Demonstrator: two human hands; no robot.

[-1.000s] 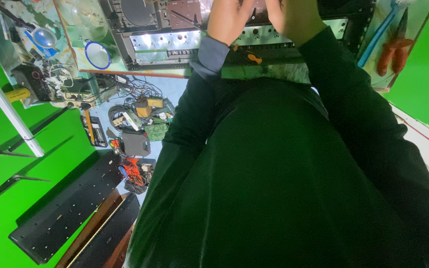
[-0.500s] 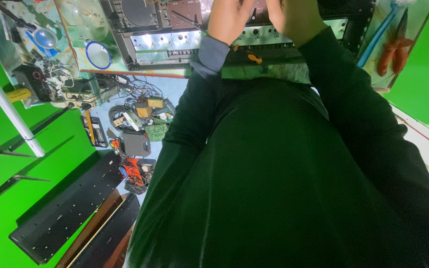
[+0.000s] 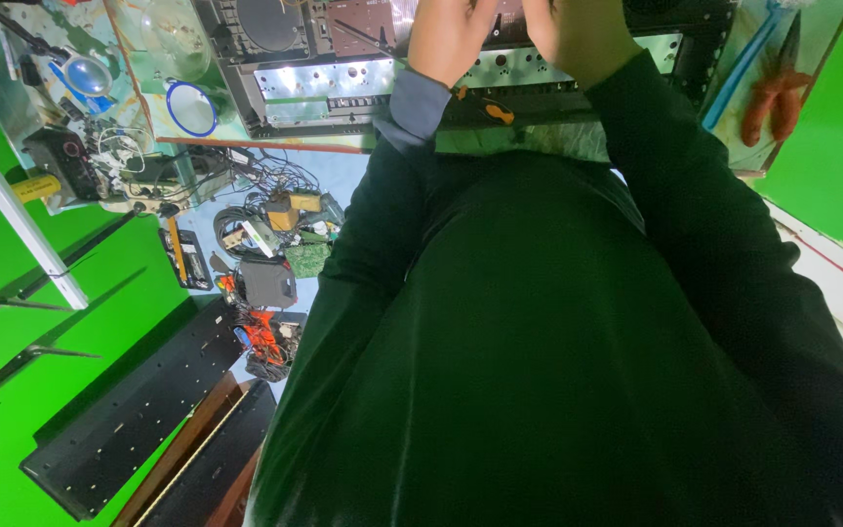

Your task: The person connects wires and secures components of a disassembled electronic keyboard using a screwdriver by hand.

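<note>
Plainly, the risks run from big to small:
- open metal chassis (image 3: 343,88) at the bench edge, near the torso, could be nudged off
- left hand (image 3: 449,37) and right hand (image 3: 578,34) rest on it; grip cannot be told
- orange pliers (image 3: 771,98) nearby could snag a sleeve

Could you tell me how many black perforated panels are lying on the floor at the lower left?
2: one long perforated panel on the green floor, and a second panel beside it near the bottom edge, partly hidden by the person's dark sleeve.

The open chassis (image 3: 343,83) is bare metal, shiny and smooth. The dark sleeves (image 3: 382,224) are soft matt cloth. The black perforated panel (image 3: 139,410) looks like matt metal.
</note>
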